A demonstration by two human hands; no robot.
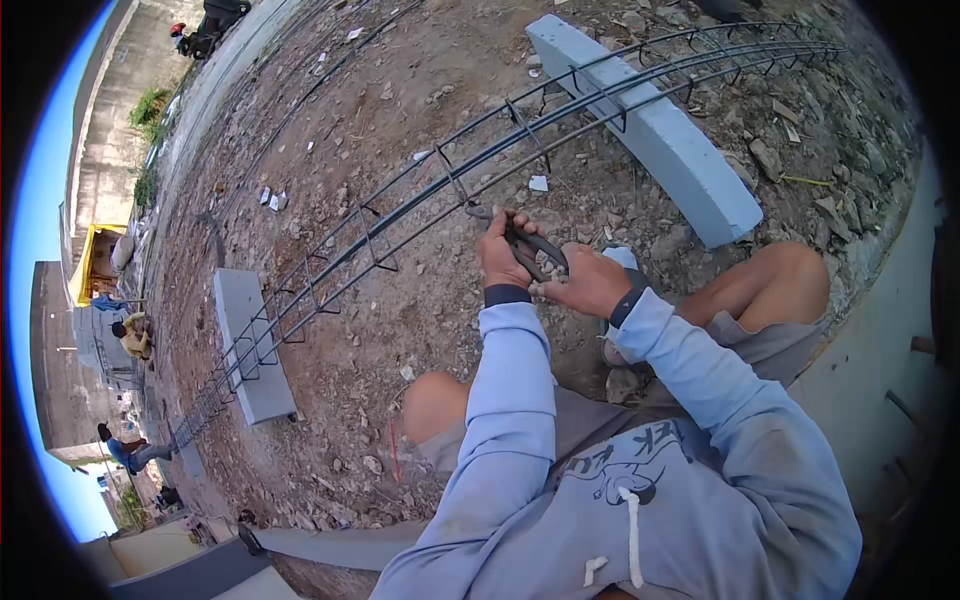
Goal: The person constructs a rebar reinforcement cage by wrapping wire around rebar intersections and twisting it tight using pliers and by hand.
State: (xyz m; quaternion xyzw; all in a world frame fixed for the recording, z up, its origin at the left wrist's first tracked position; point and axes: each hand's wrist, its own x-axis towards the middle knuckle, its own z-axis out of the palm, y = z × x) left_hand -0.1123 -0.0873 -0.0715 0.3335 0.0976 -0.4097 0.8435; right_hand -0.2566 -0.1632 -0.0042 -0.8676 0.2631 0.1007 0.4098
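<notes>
Both my hands are closed around dark pliers [540, 250], whose jaws point up and left to the near bar of a long rebar cage [400, 215]. My left hand [505, 255] wraps the pliers near the jaws, just below the bar. At the other handle, to the right, is my right hand [590, 280]. Whether the jaws touch the bar or a wire is too small to tell. Square stirrups cross the cage's long bars. The cage rests on two pale blocks, one at the upper right [660, 140] and one at the left [250, 350].
Rocky ground [340, 400] with stones and white scraps lies around my bent legs. Loose bars run across the upper left. Two people, one crouching [135, 338] and one bending [130, 450], are far off at the left, near a yellow-framed shelter [95, 265].
</notes>
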